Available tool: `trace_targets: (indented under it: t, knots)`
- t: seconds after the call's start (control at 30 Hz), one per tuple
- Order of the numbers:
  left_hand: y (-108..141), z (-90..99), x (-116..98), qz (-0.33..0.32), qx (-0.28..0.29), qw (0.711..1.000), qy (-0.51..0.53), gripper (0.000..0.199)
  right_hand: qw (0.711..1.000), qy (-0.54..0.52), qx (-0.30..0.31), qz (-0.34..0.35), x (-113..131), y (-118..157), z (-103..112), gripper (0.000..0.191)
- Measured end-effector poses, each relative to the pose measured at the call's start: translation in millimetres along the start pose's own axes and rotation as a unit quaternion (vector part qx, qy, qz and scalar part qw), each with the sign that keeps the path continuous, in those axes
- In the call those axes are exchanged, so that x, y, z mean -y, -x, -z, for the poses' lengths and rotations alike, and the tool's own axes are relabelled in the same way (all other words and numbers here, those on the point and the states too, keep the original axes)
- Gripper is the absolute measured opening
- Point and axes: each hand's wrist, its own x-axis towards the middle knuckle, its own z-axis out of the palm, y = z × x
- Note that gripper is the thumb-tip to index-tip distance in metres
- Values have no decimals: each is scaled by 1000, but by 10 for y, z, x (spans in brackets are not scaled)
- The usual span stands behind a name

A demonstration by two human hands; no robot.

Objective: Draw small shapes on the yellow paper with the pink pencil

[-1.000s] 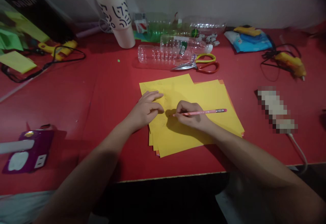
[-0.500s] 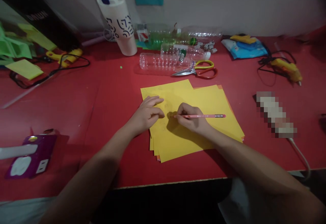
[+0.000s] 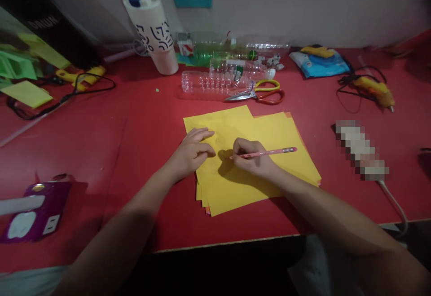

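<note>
Yellow sheets of paper (image 3: pixel 249 183) lie in an uneven stack on the red table, with orange edges peeking out beneath. My left hand (image 3: pixel 193 152) rests on the left side of the top sheets, fingers spread. A pink pencil (image 3: pixel 279 151) is pinched in my right hand (image 3: pixel 251 156); its tip is at the paper and its eraser end points right. Faint pencil marks show between the two hands. The shadow of my right hand darkens the paper around the tip.
Beyond the paper lie scissors (image 3: pixel 266 91) and several clear plastic bottles (image 3: pixel 215 82). A white tumbler (image 3: pixel 153 35) stands back left. Glue guns (image 3: pixel 373 90) with black cords lie at both sides. A purple package (image 3: pixel 37 210) is left; a power strip, blurred out, is right.
The pencil has tilted, its eraser end slightly higher and its tip a little lower on the paper. My left hand keeps its place on the sheets. The whole view has shifted slightly.
</note>
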Motion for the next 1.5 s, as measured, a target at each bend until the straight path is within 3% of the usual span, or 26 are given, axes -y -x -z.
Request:
trace_targets:
  t: [0.6, 1.5]
  knots:
    - [-3, 11, -3, -3, -9, 1000, 4, 32, 999, -17, 20, 25, 25, 0, 28, 13]
    - [-5, 7, -9, -4, -9, 1000, -1, 32, 1000, 0, 14, -20, 33, 11, -35, 12]
